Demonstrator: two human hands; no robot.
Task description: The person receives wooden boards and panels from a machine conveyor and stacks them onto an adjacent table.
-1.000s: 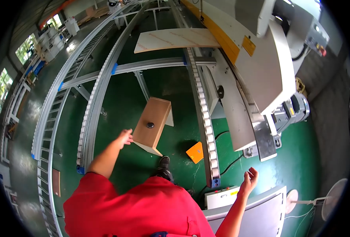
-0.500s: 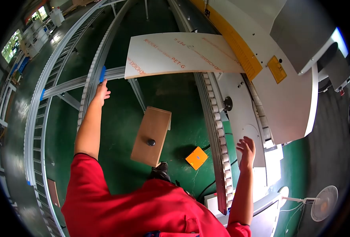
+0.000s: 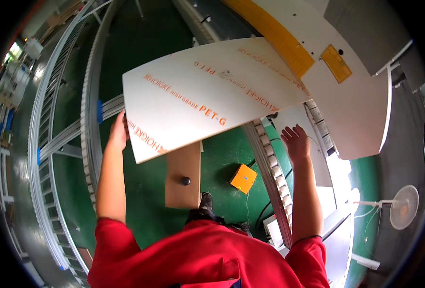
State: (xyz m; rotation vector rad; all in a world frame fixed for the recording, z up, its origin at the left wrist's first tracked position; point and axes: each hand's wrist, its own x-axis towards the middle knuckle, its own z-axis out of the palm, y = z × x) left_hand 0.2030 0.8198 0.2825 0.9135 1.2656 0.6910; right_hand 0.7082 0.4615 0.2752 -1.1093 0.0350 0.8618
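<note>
A large white panel with orange printed lettering lies tilted across the upper middle, its right end beside the machine's yellow strip. My left hand is at the panel's left edge, closed round it, with some fingers hidden by the board. My right hand is raised below the panel's right end, fingers apart and holding nothing. Under the panel's front edge stands a brown wooden stool-like box with a black knob on top, partly covered by the panel.
Roller rails run at the left and right. An orange box sits on the green floor. The machine fills the right side, and a white fan stands at lower right.
The panel has come nearer and turned, its left end swinging towards me. My left hand has moved from beside the left rail onto the panel's edge. My right hand has risen.
</note>
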